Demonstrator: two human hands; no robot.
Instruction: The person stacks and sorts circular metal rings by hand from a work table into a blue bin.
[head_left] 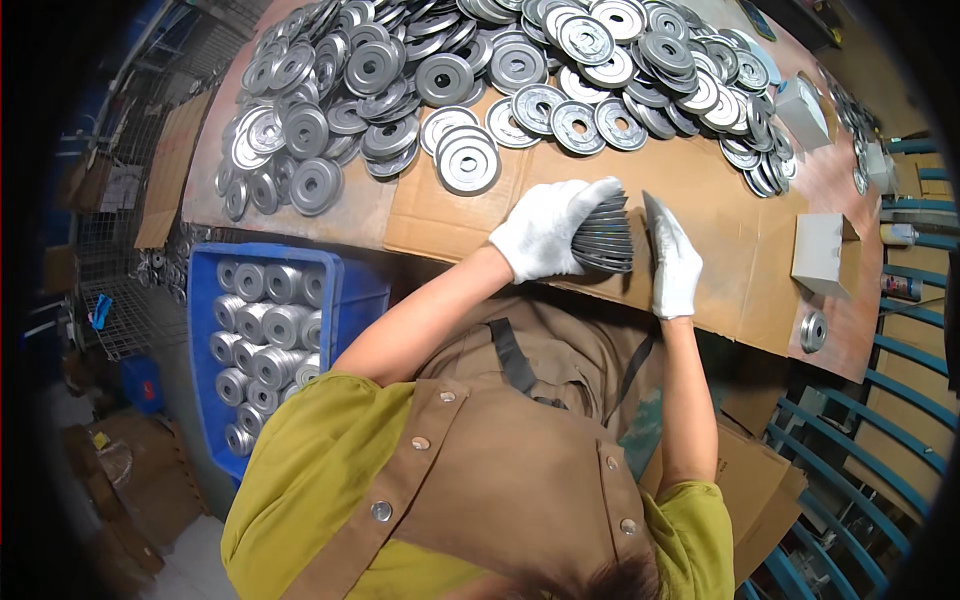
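My left hand (545, 225), in a white glove, is wrapped round a stack of thin metal discs (604, 240) seen edge-on above the near edge of the table. Just to the right, my white-gloved right hand (676, 262) holds a single grey metal disc (652, 222) on edge, its fingers mostly along the far side. A small gap separates that disc from the stack. Beneath both hands lies flattened cardboard (690, 215). Beyond them a big heap of round metal discs with centre holes (445, 80) spreads across the table; one pale disc (467, 160) lies at its near edge.
A blue crate (335, 275) with rows of stacked discs stands at the lower left. White boxes (818, 250) (803, 112) sit on the right of the table, near a small disc stack (813, 331). Blue-green slats (850, 490) are at the right; a wire cage (110, 230) is at the left.
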